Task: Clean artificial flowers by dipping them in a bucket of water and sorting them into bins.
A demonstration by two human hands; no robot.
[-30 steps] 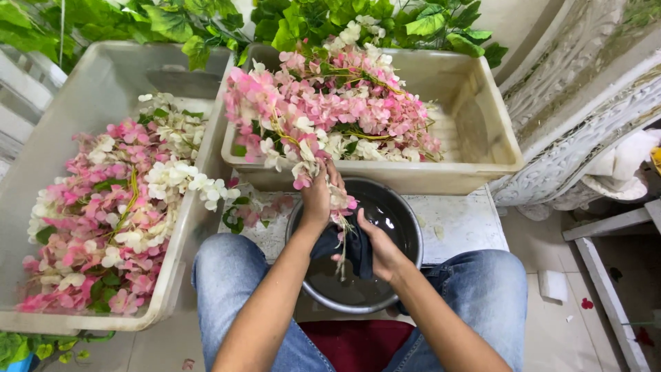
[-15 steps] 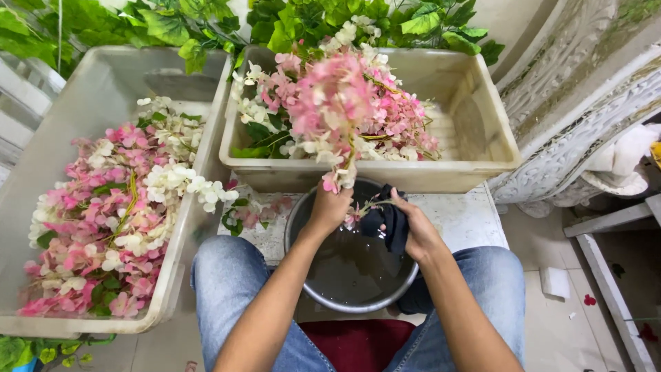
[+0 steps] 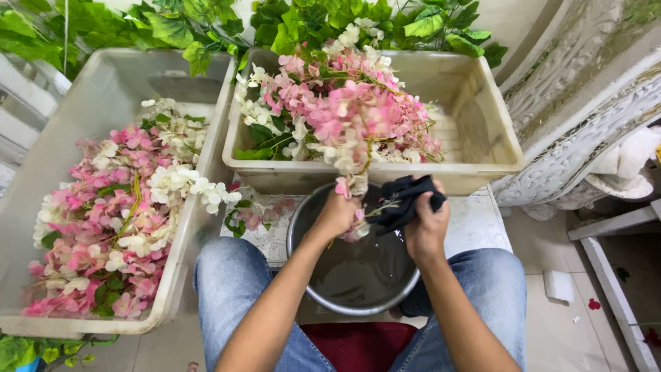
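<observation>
Blue jeans [image 3: 234, 289] cover the person's knees, closest to us. Just past them, the left hand [image 3: 335, 215] is closed in a fist around a bunch of pink and white flowers [image 3: 344, 117], holding it up. Beside it, the right hand [image 3: 425, 224] squeezes a dark cloth [image 3: 403, 201] against a flower stem. Under both hands sits a round metal bowl [image 3: 358, 275] with water. Behind the hands is a tub [image 3: 482, 131] of flowers. Far to the left is another tub [image 3: 103, 89], full too.
</observation>
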